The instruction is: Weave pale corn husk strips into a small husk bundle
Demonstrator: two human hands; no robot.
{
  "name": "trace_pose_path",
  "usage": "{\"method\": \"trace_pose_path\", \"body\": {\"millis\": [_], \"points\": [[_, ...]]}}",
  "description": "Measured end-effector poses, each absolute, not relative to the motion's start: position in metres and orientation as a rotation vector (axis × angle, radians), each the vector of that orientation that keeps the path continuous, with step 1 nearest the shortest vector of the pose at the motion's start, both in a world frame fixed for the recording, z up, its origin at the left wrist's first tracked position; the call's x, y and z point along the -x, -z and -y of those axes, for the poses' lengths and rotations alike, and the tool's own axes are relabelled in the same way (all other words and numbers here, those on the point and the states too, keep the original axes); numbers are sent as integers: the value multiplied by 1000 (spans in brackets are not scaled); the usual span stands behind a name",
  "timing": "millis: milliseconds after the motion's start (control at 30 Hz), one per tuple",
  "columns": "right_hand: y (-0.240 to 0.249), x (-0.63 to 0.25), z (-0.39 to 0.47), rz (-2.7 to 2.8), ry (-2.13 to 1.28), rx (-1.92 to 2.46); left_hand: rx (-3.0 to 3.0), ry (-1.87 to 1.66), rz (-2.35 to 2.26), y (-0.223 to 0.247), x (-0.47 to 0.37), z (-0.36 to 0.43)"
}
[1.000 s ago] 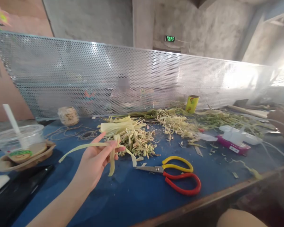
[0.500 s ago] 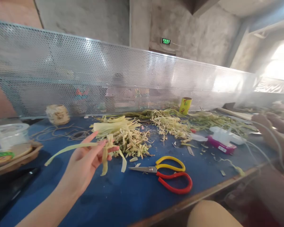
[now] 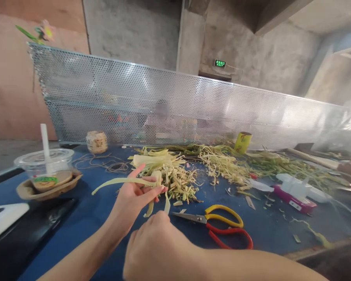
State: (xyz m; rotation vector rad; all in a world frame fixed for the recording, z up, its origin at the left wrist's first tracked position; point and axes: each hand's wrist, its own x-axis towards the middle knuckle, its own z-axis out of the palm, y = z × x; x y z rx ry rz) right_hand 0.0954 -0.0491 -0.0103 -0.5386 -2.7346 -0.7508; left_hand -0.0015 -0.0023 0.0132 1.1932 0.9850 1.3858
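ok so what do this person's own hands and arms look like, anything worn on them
Both the left hand and the right hand are ungloved. The forearms are bare as far as they show, with no sleeve, watch or bracelet visible. The left hand's fingers look slender, with no ring in sight; the right hand's are mostly hidden.

Smooth plant strip (image 3: 117, 180), metal scissor blades (image 3: 193, 217)

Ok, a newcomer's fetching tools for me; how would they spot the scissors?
On the blue table, find the nearer pile of pale plant pieces. The scissors lie just on its near side, beside the right hand, blades pointing left. Unlike the pale scraps around them, they have one yellow handle loop and one red.
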Motion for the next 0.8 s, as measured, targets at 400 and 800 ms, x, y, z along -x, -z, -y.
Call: {"method": "trace_pose_path", "body": {"millis": [400,800], "points": [[-36,-137,-5,2273,567,1462,-1173,-1579,-870,-7,6,-4],[-27,-162,-24,2345,-647,968,-1270,-1459,-937,-7,4,-3]]}}
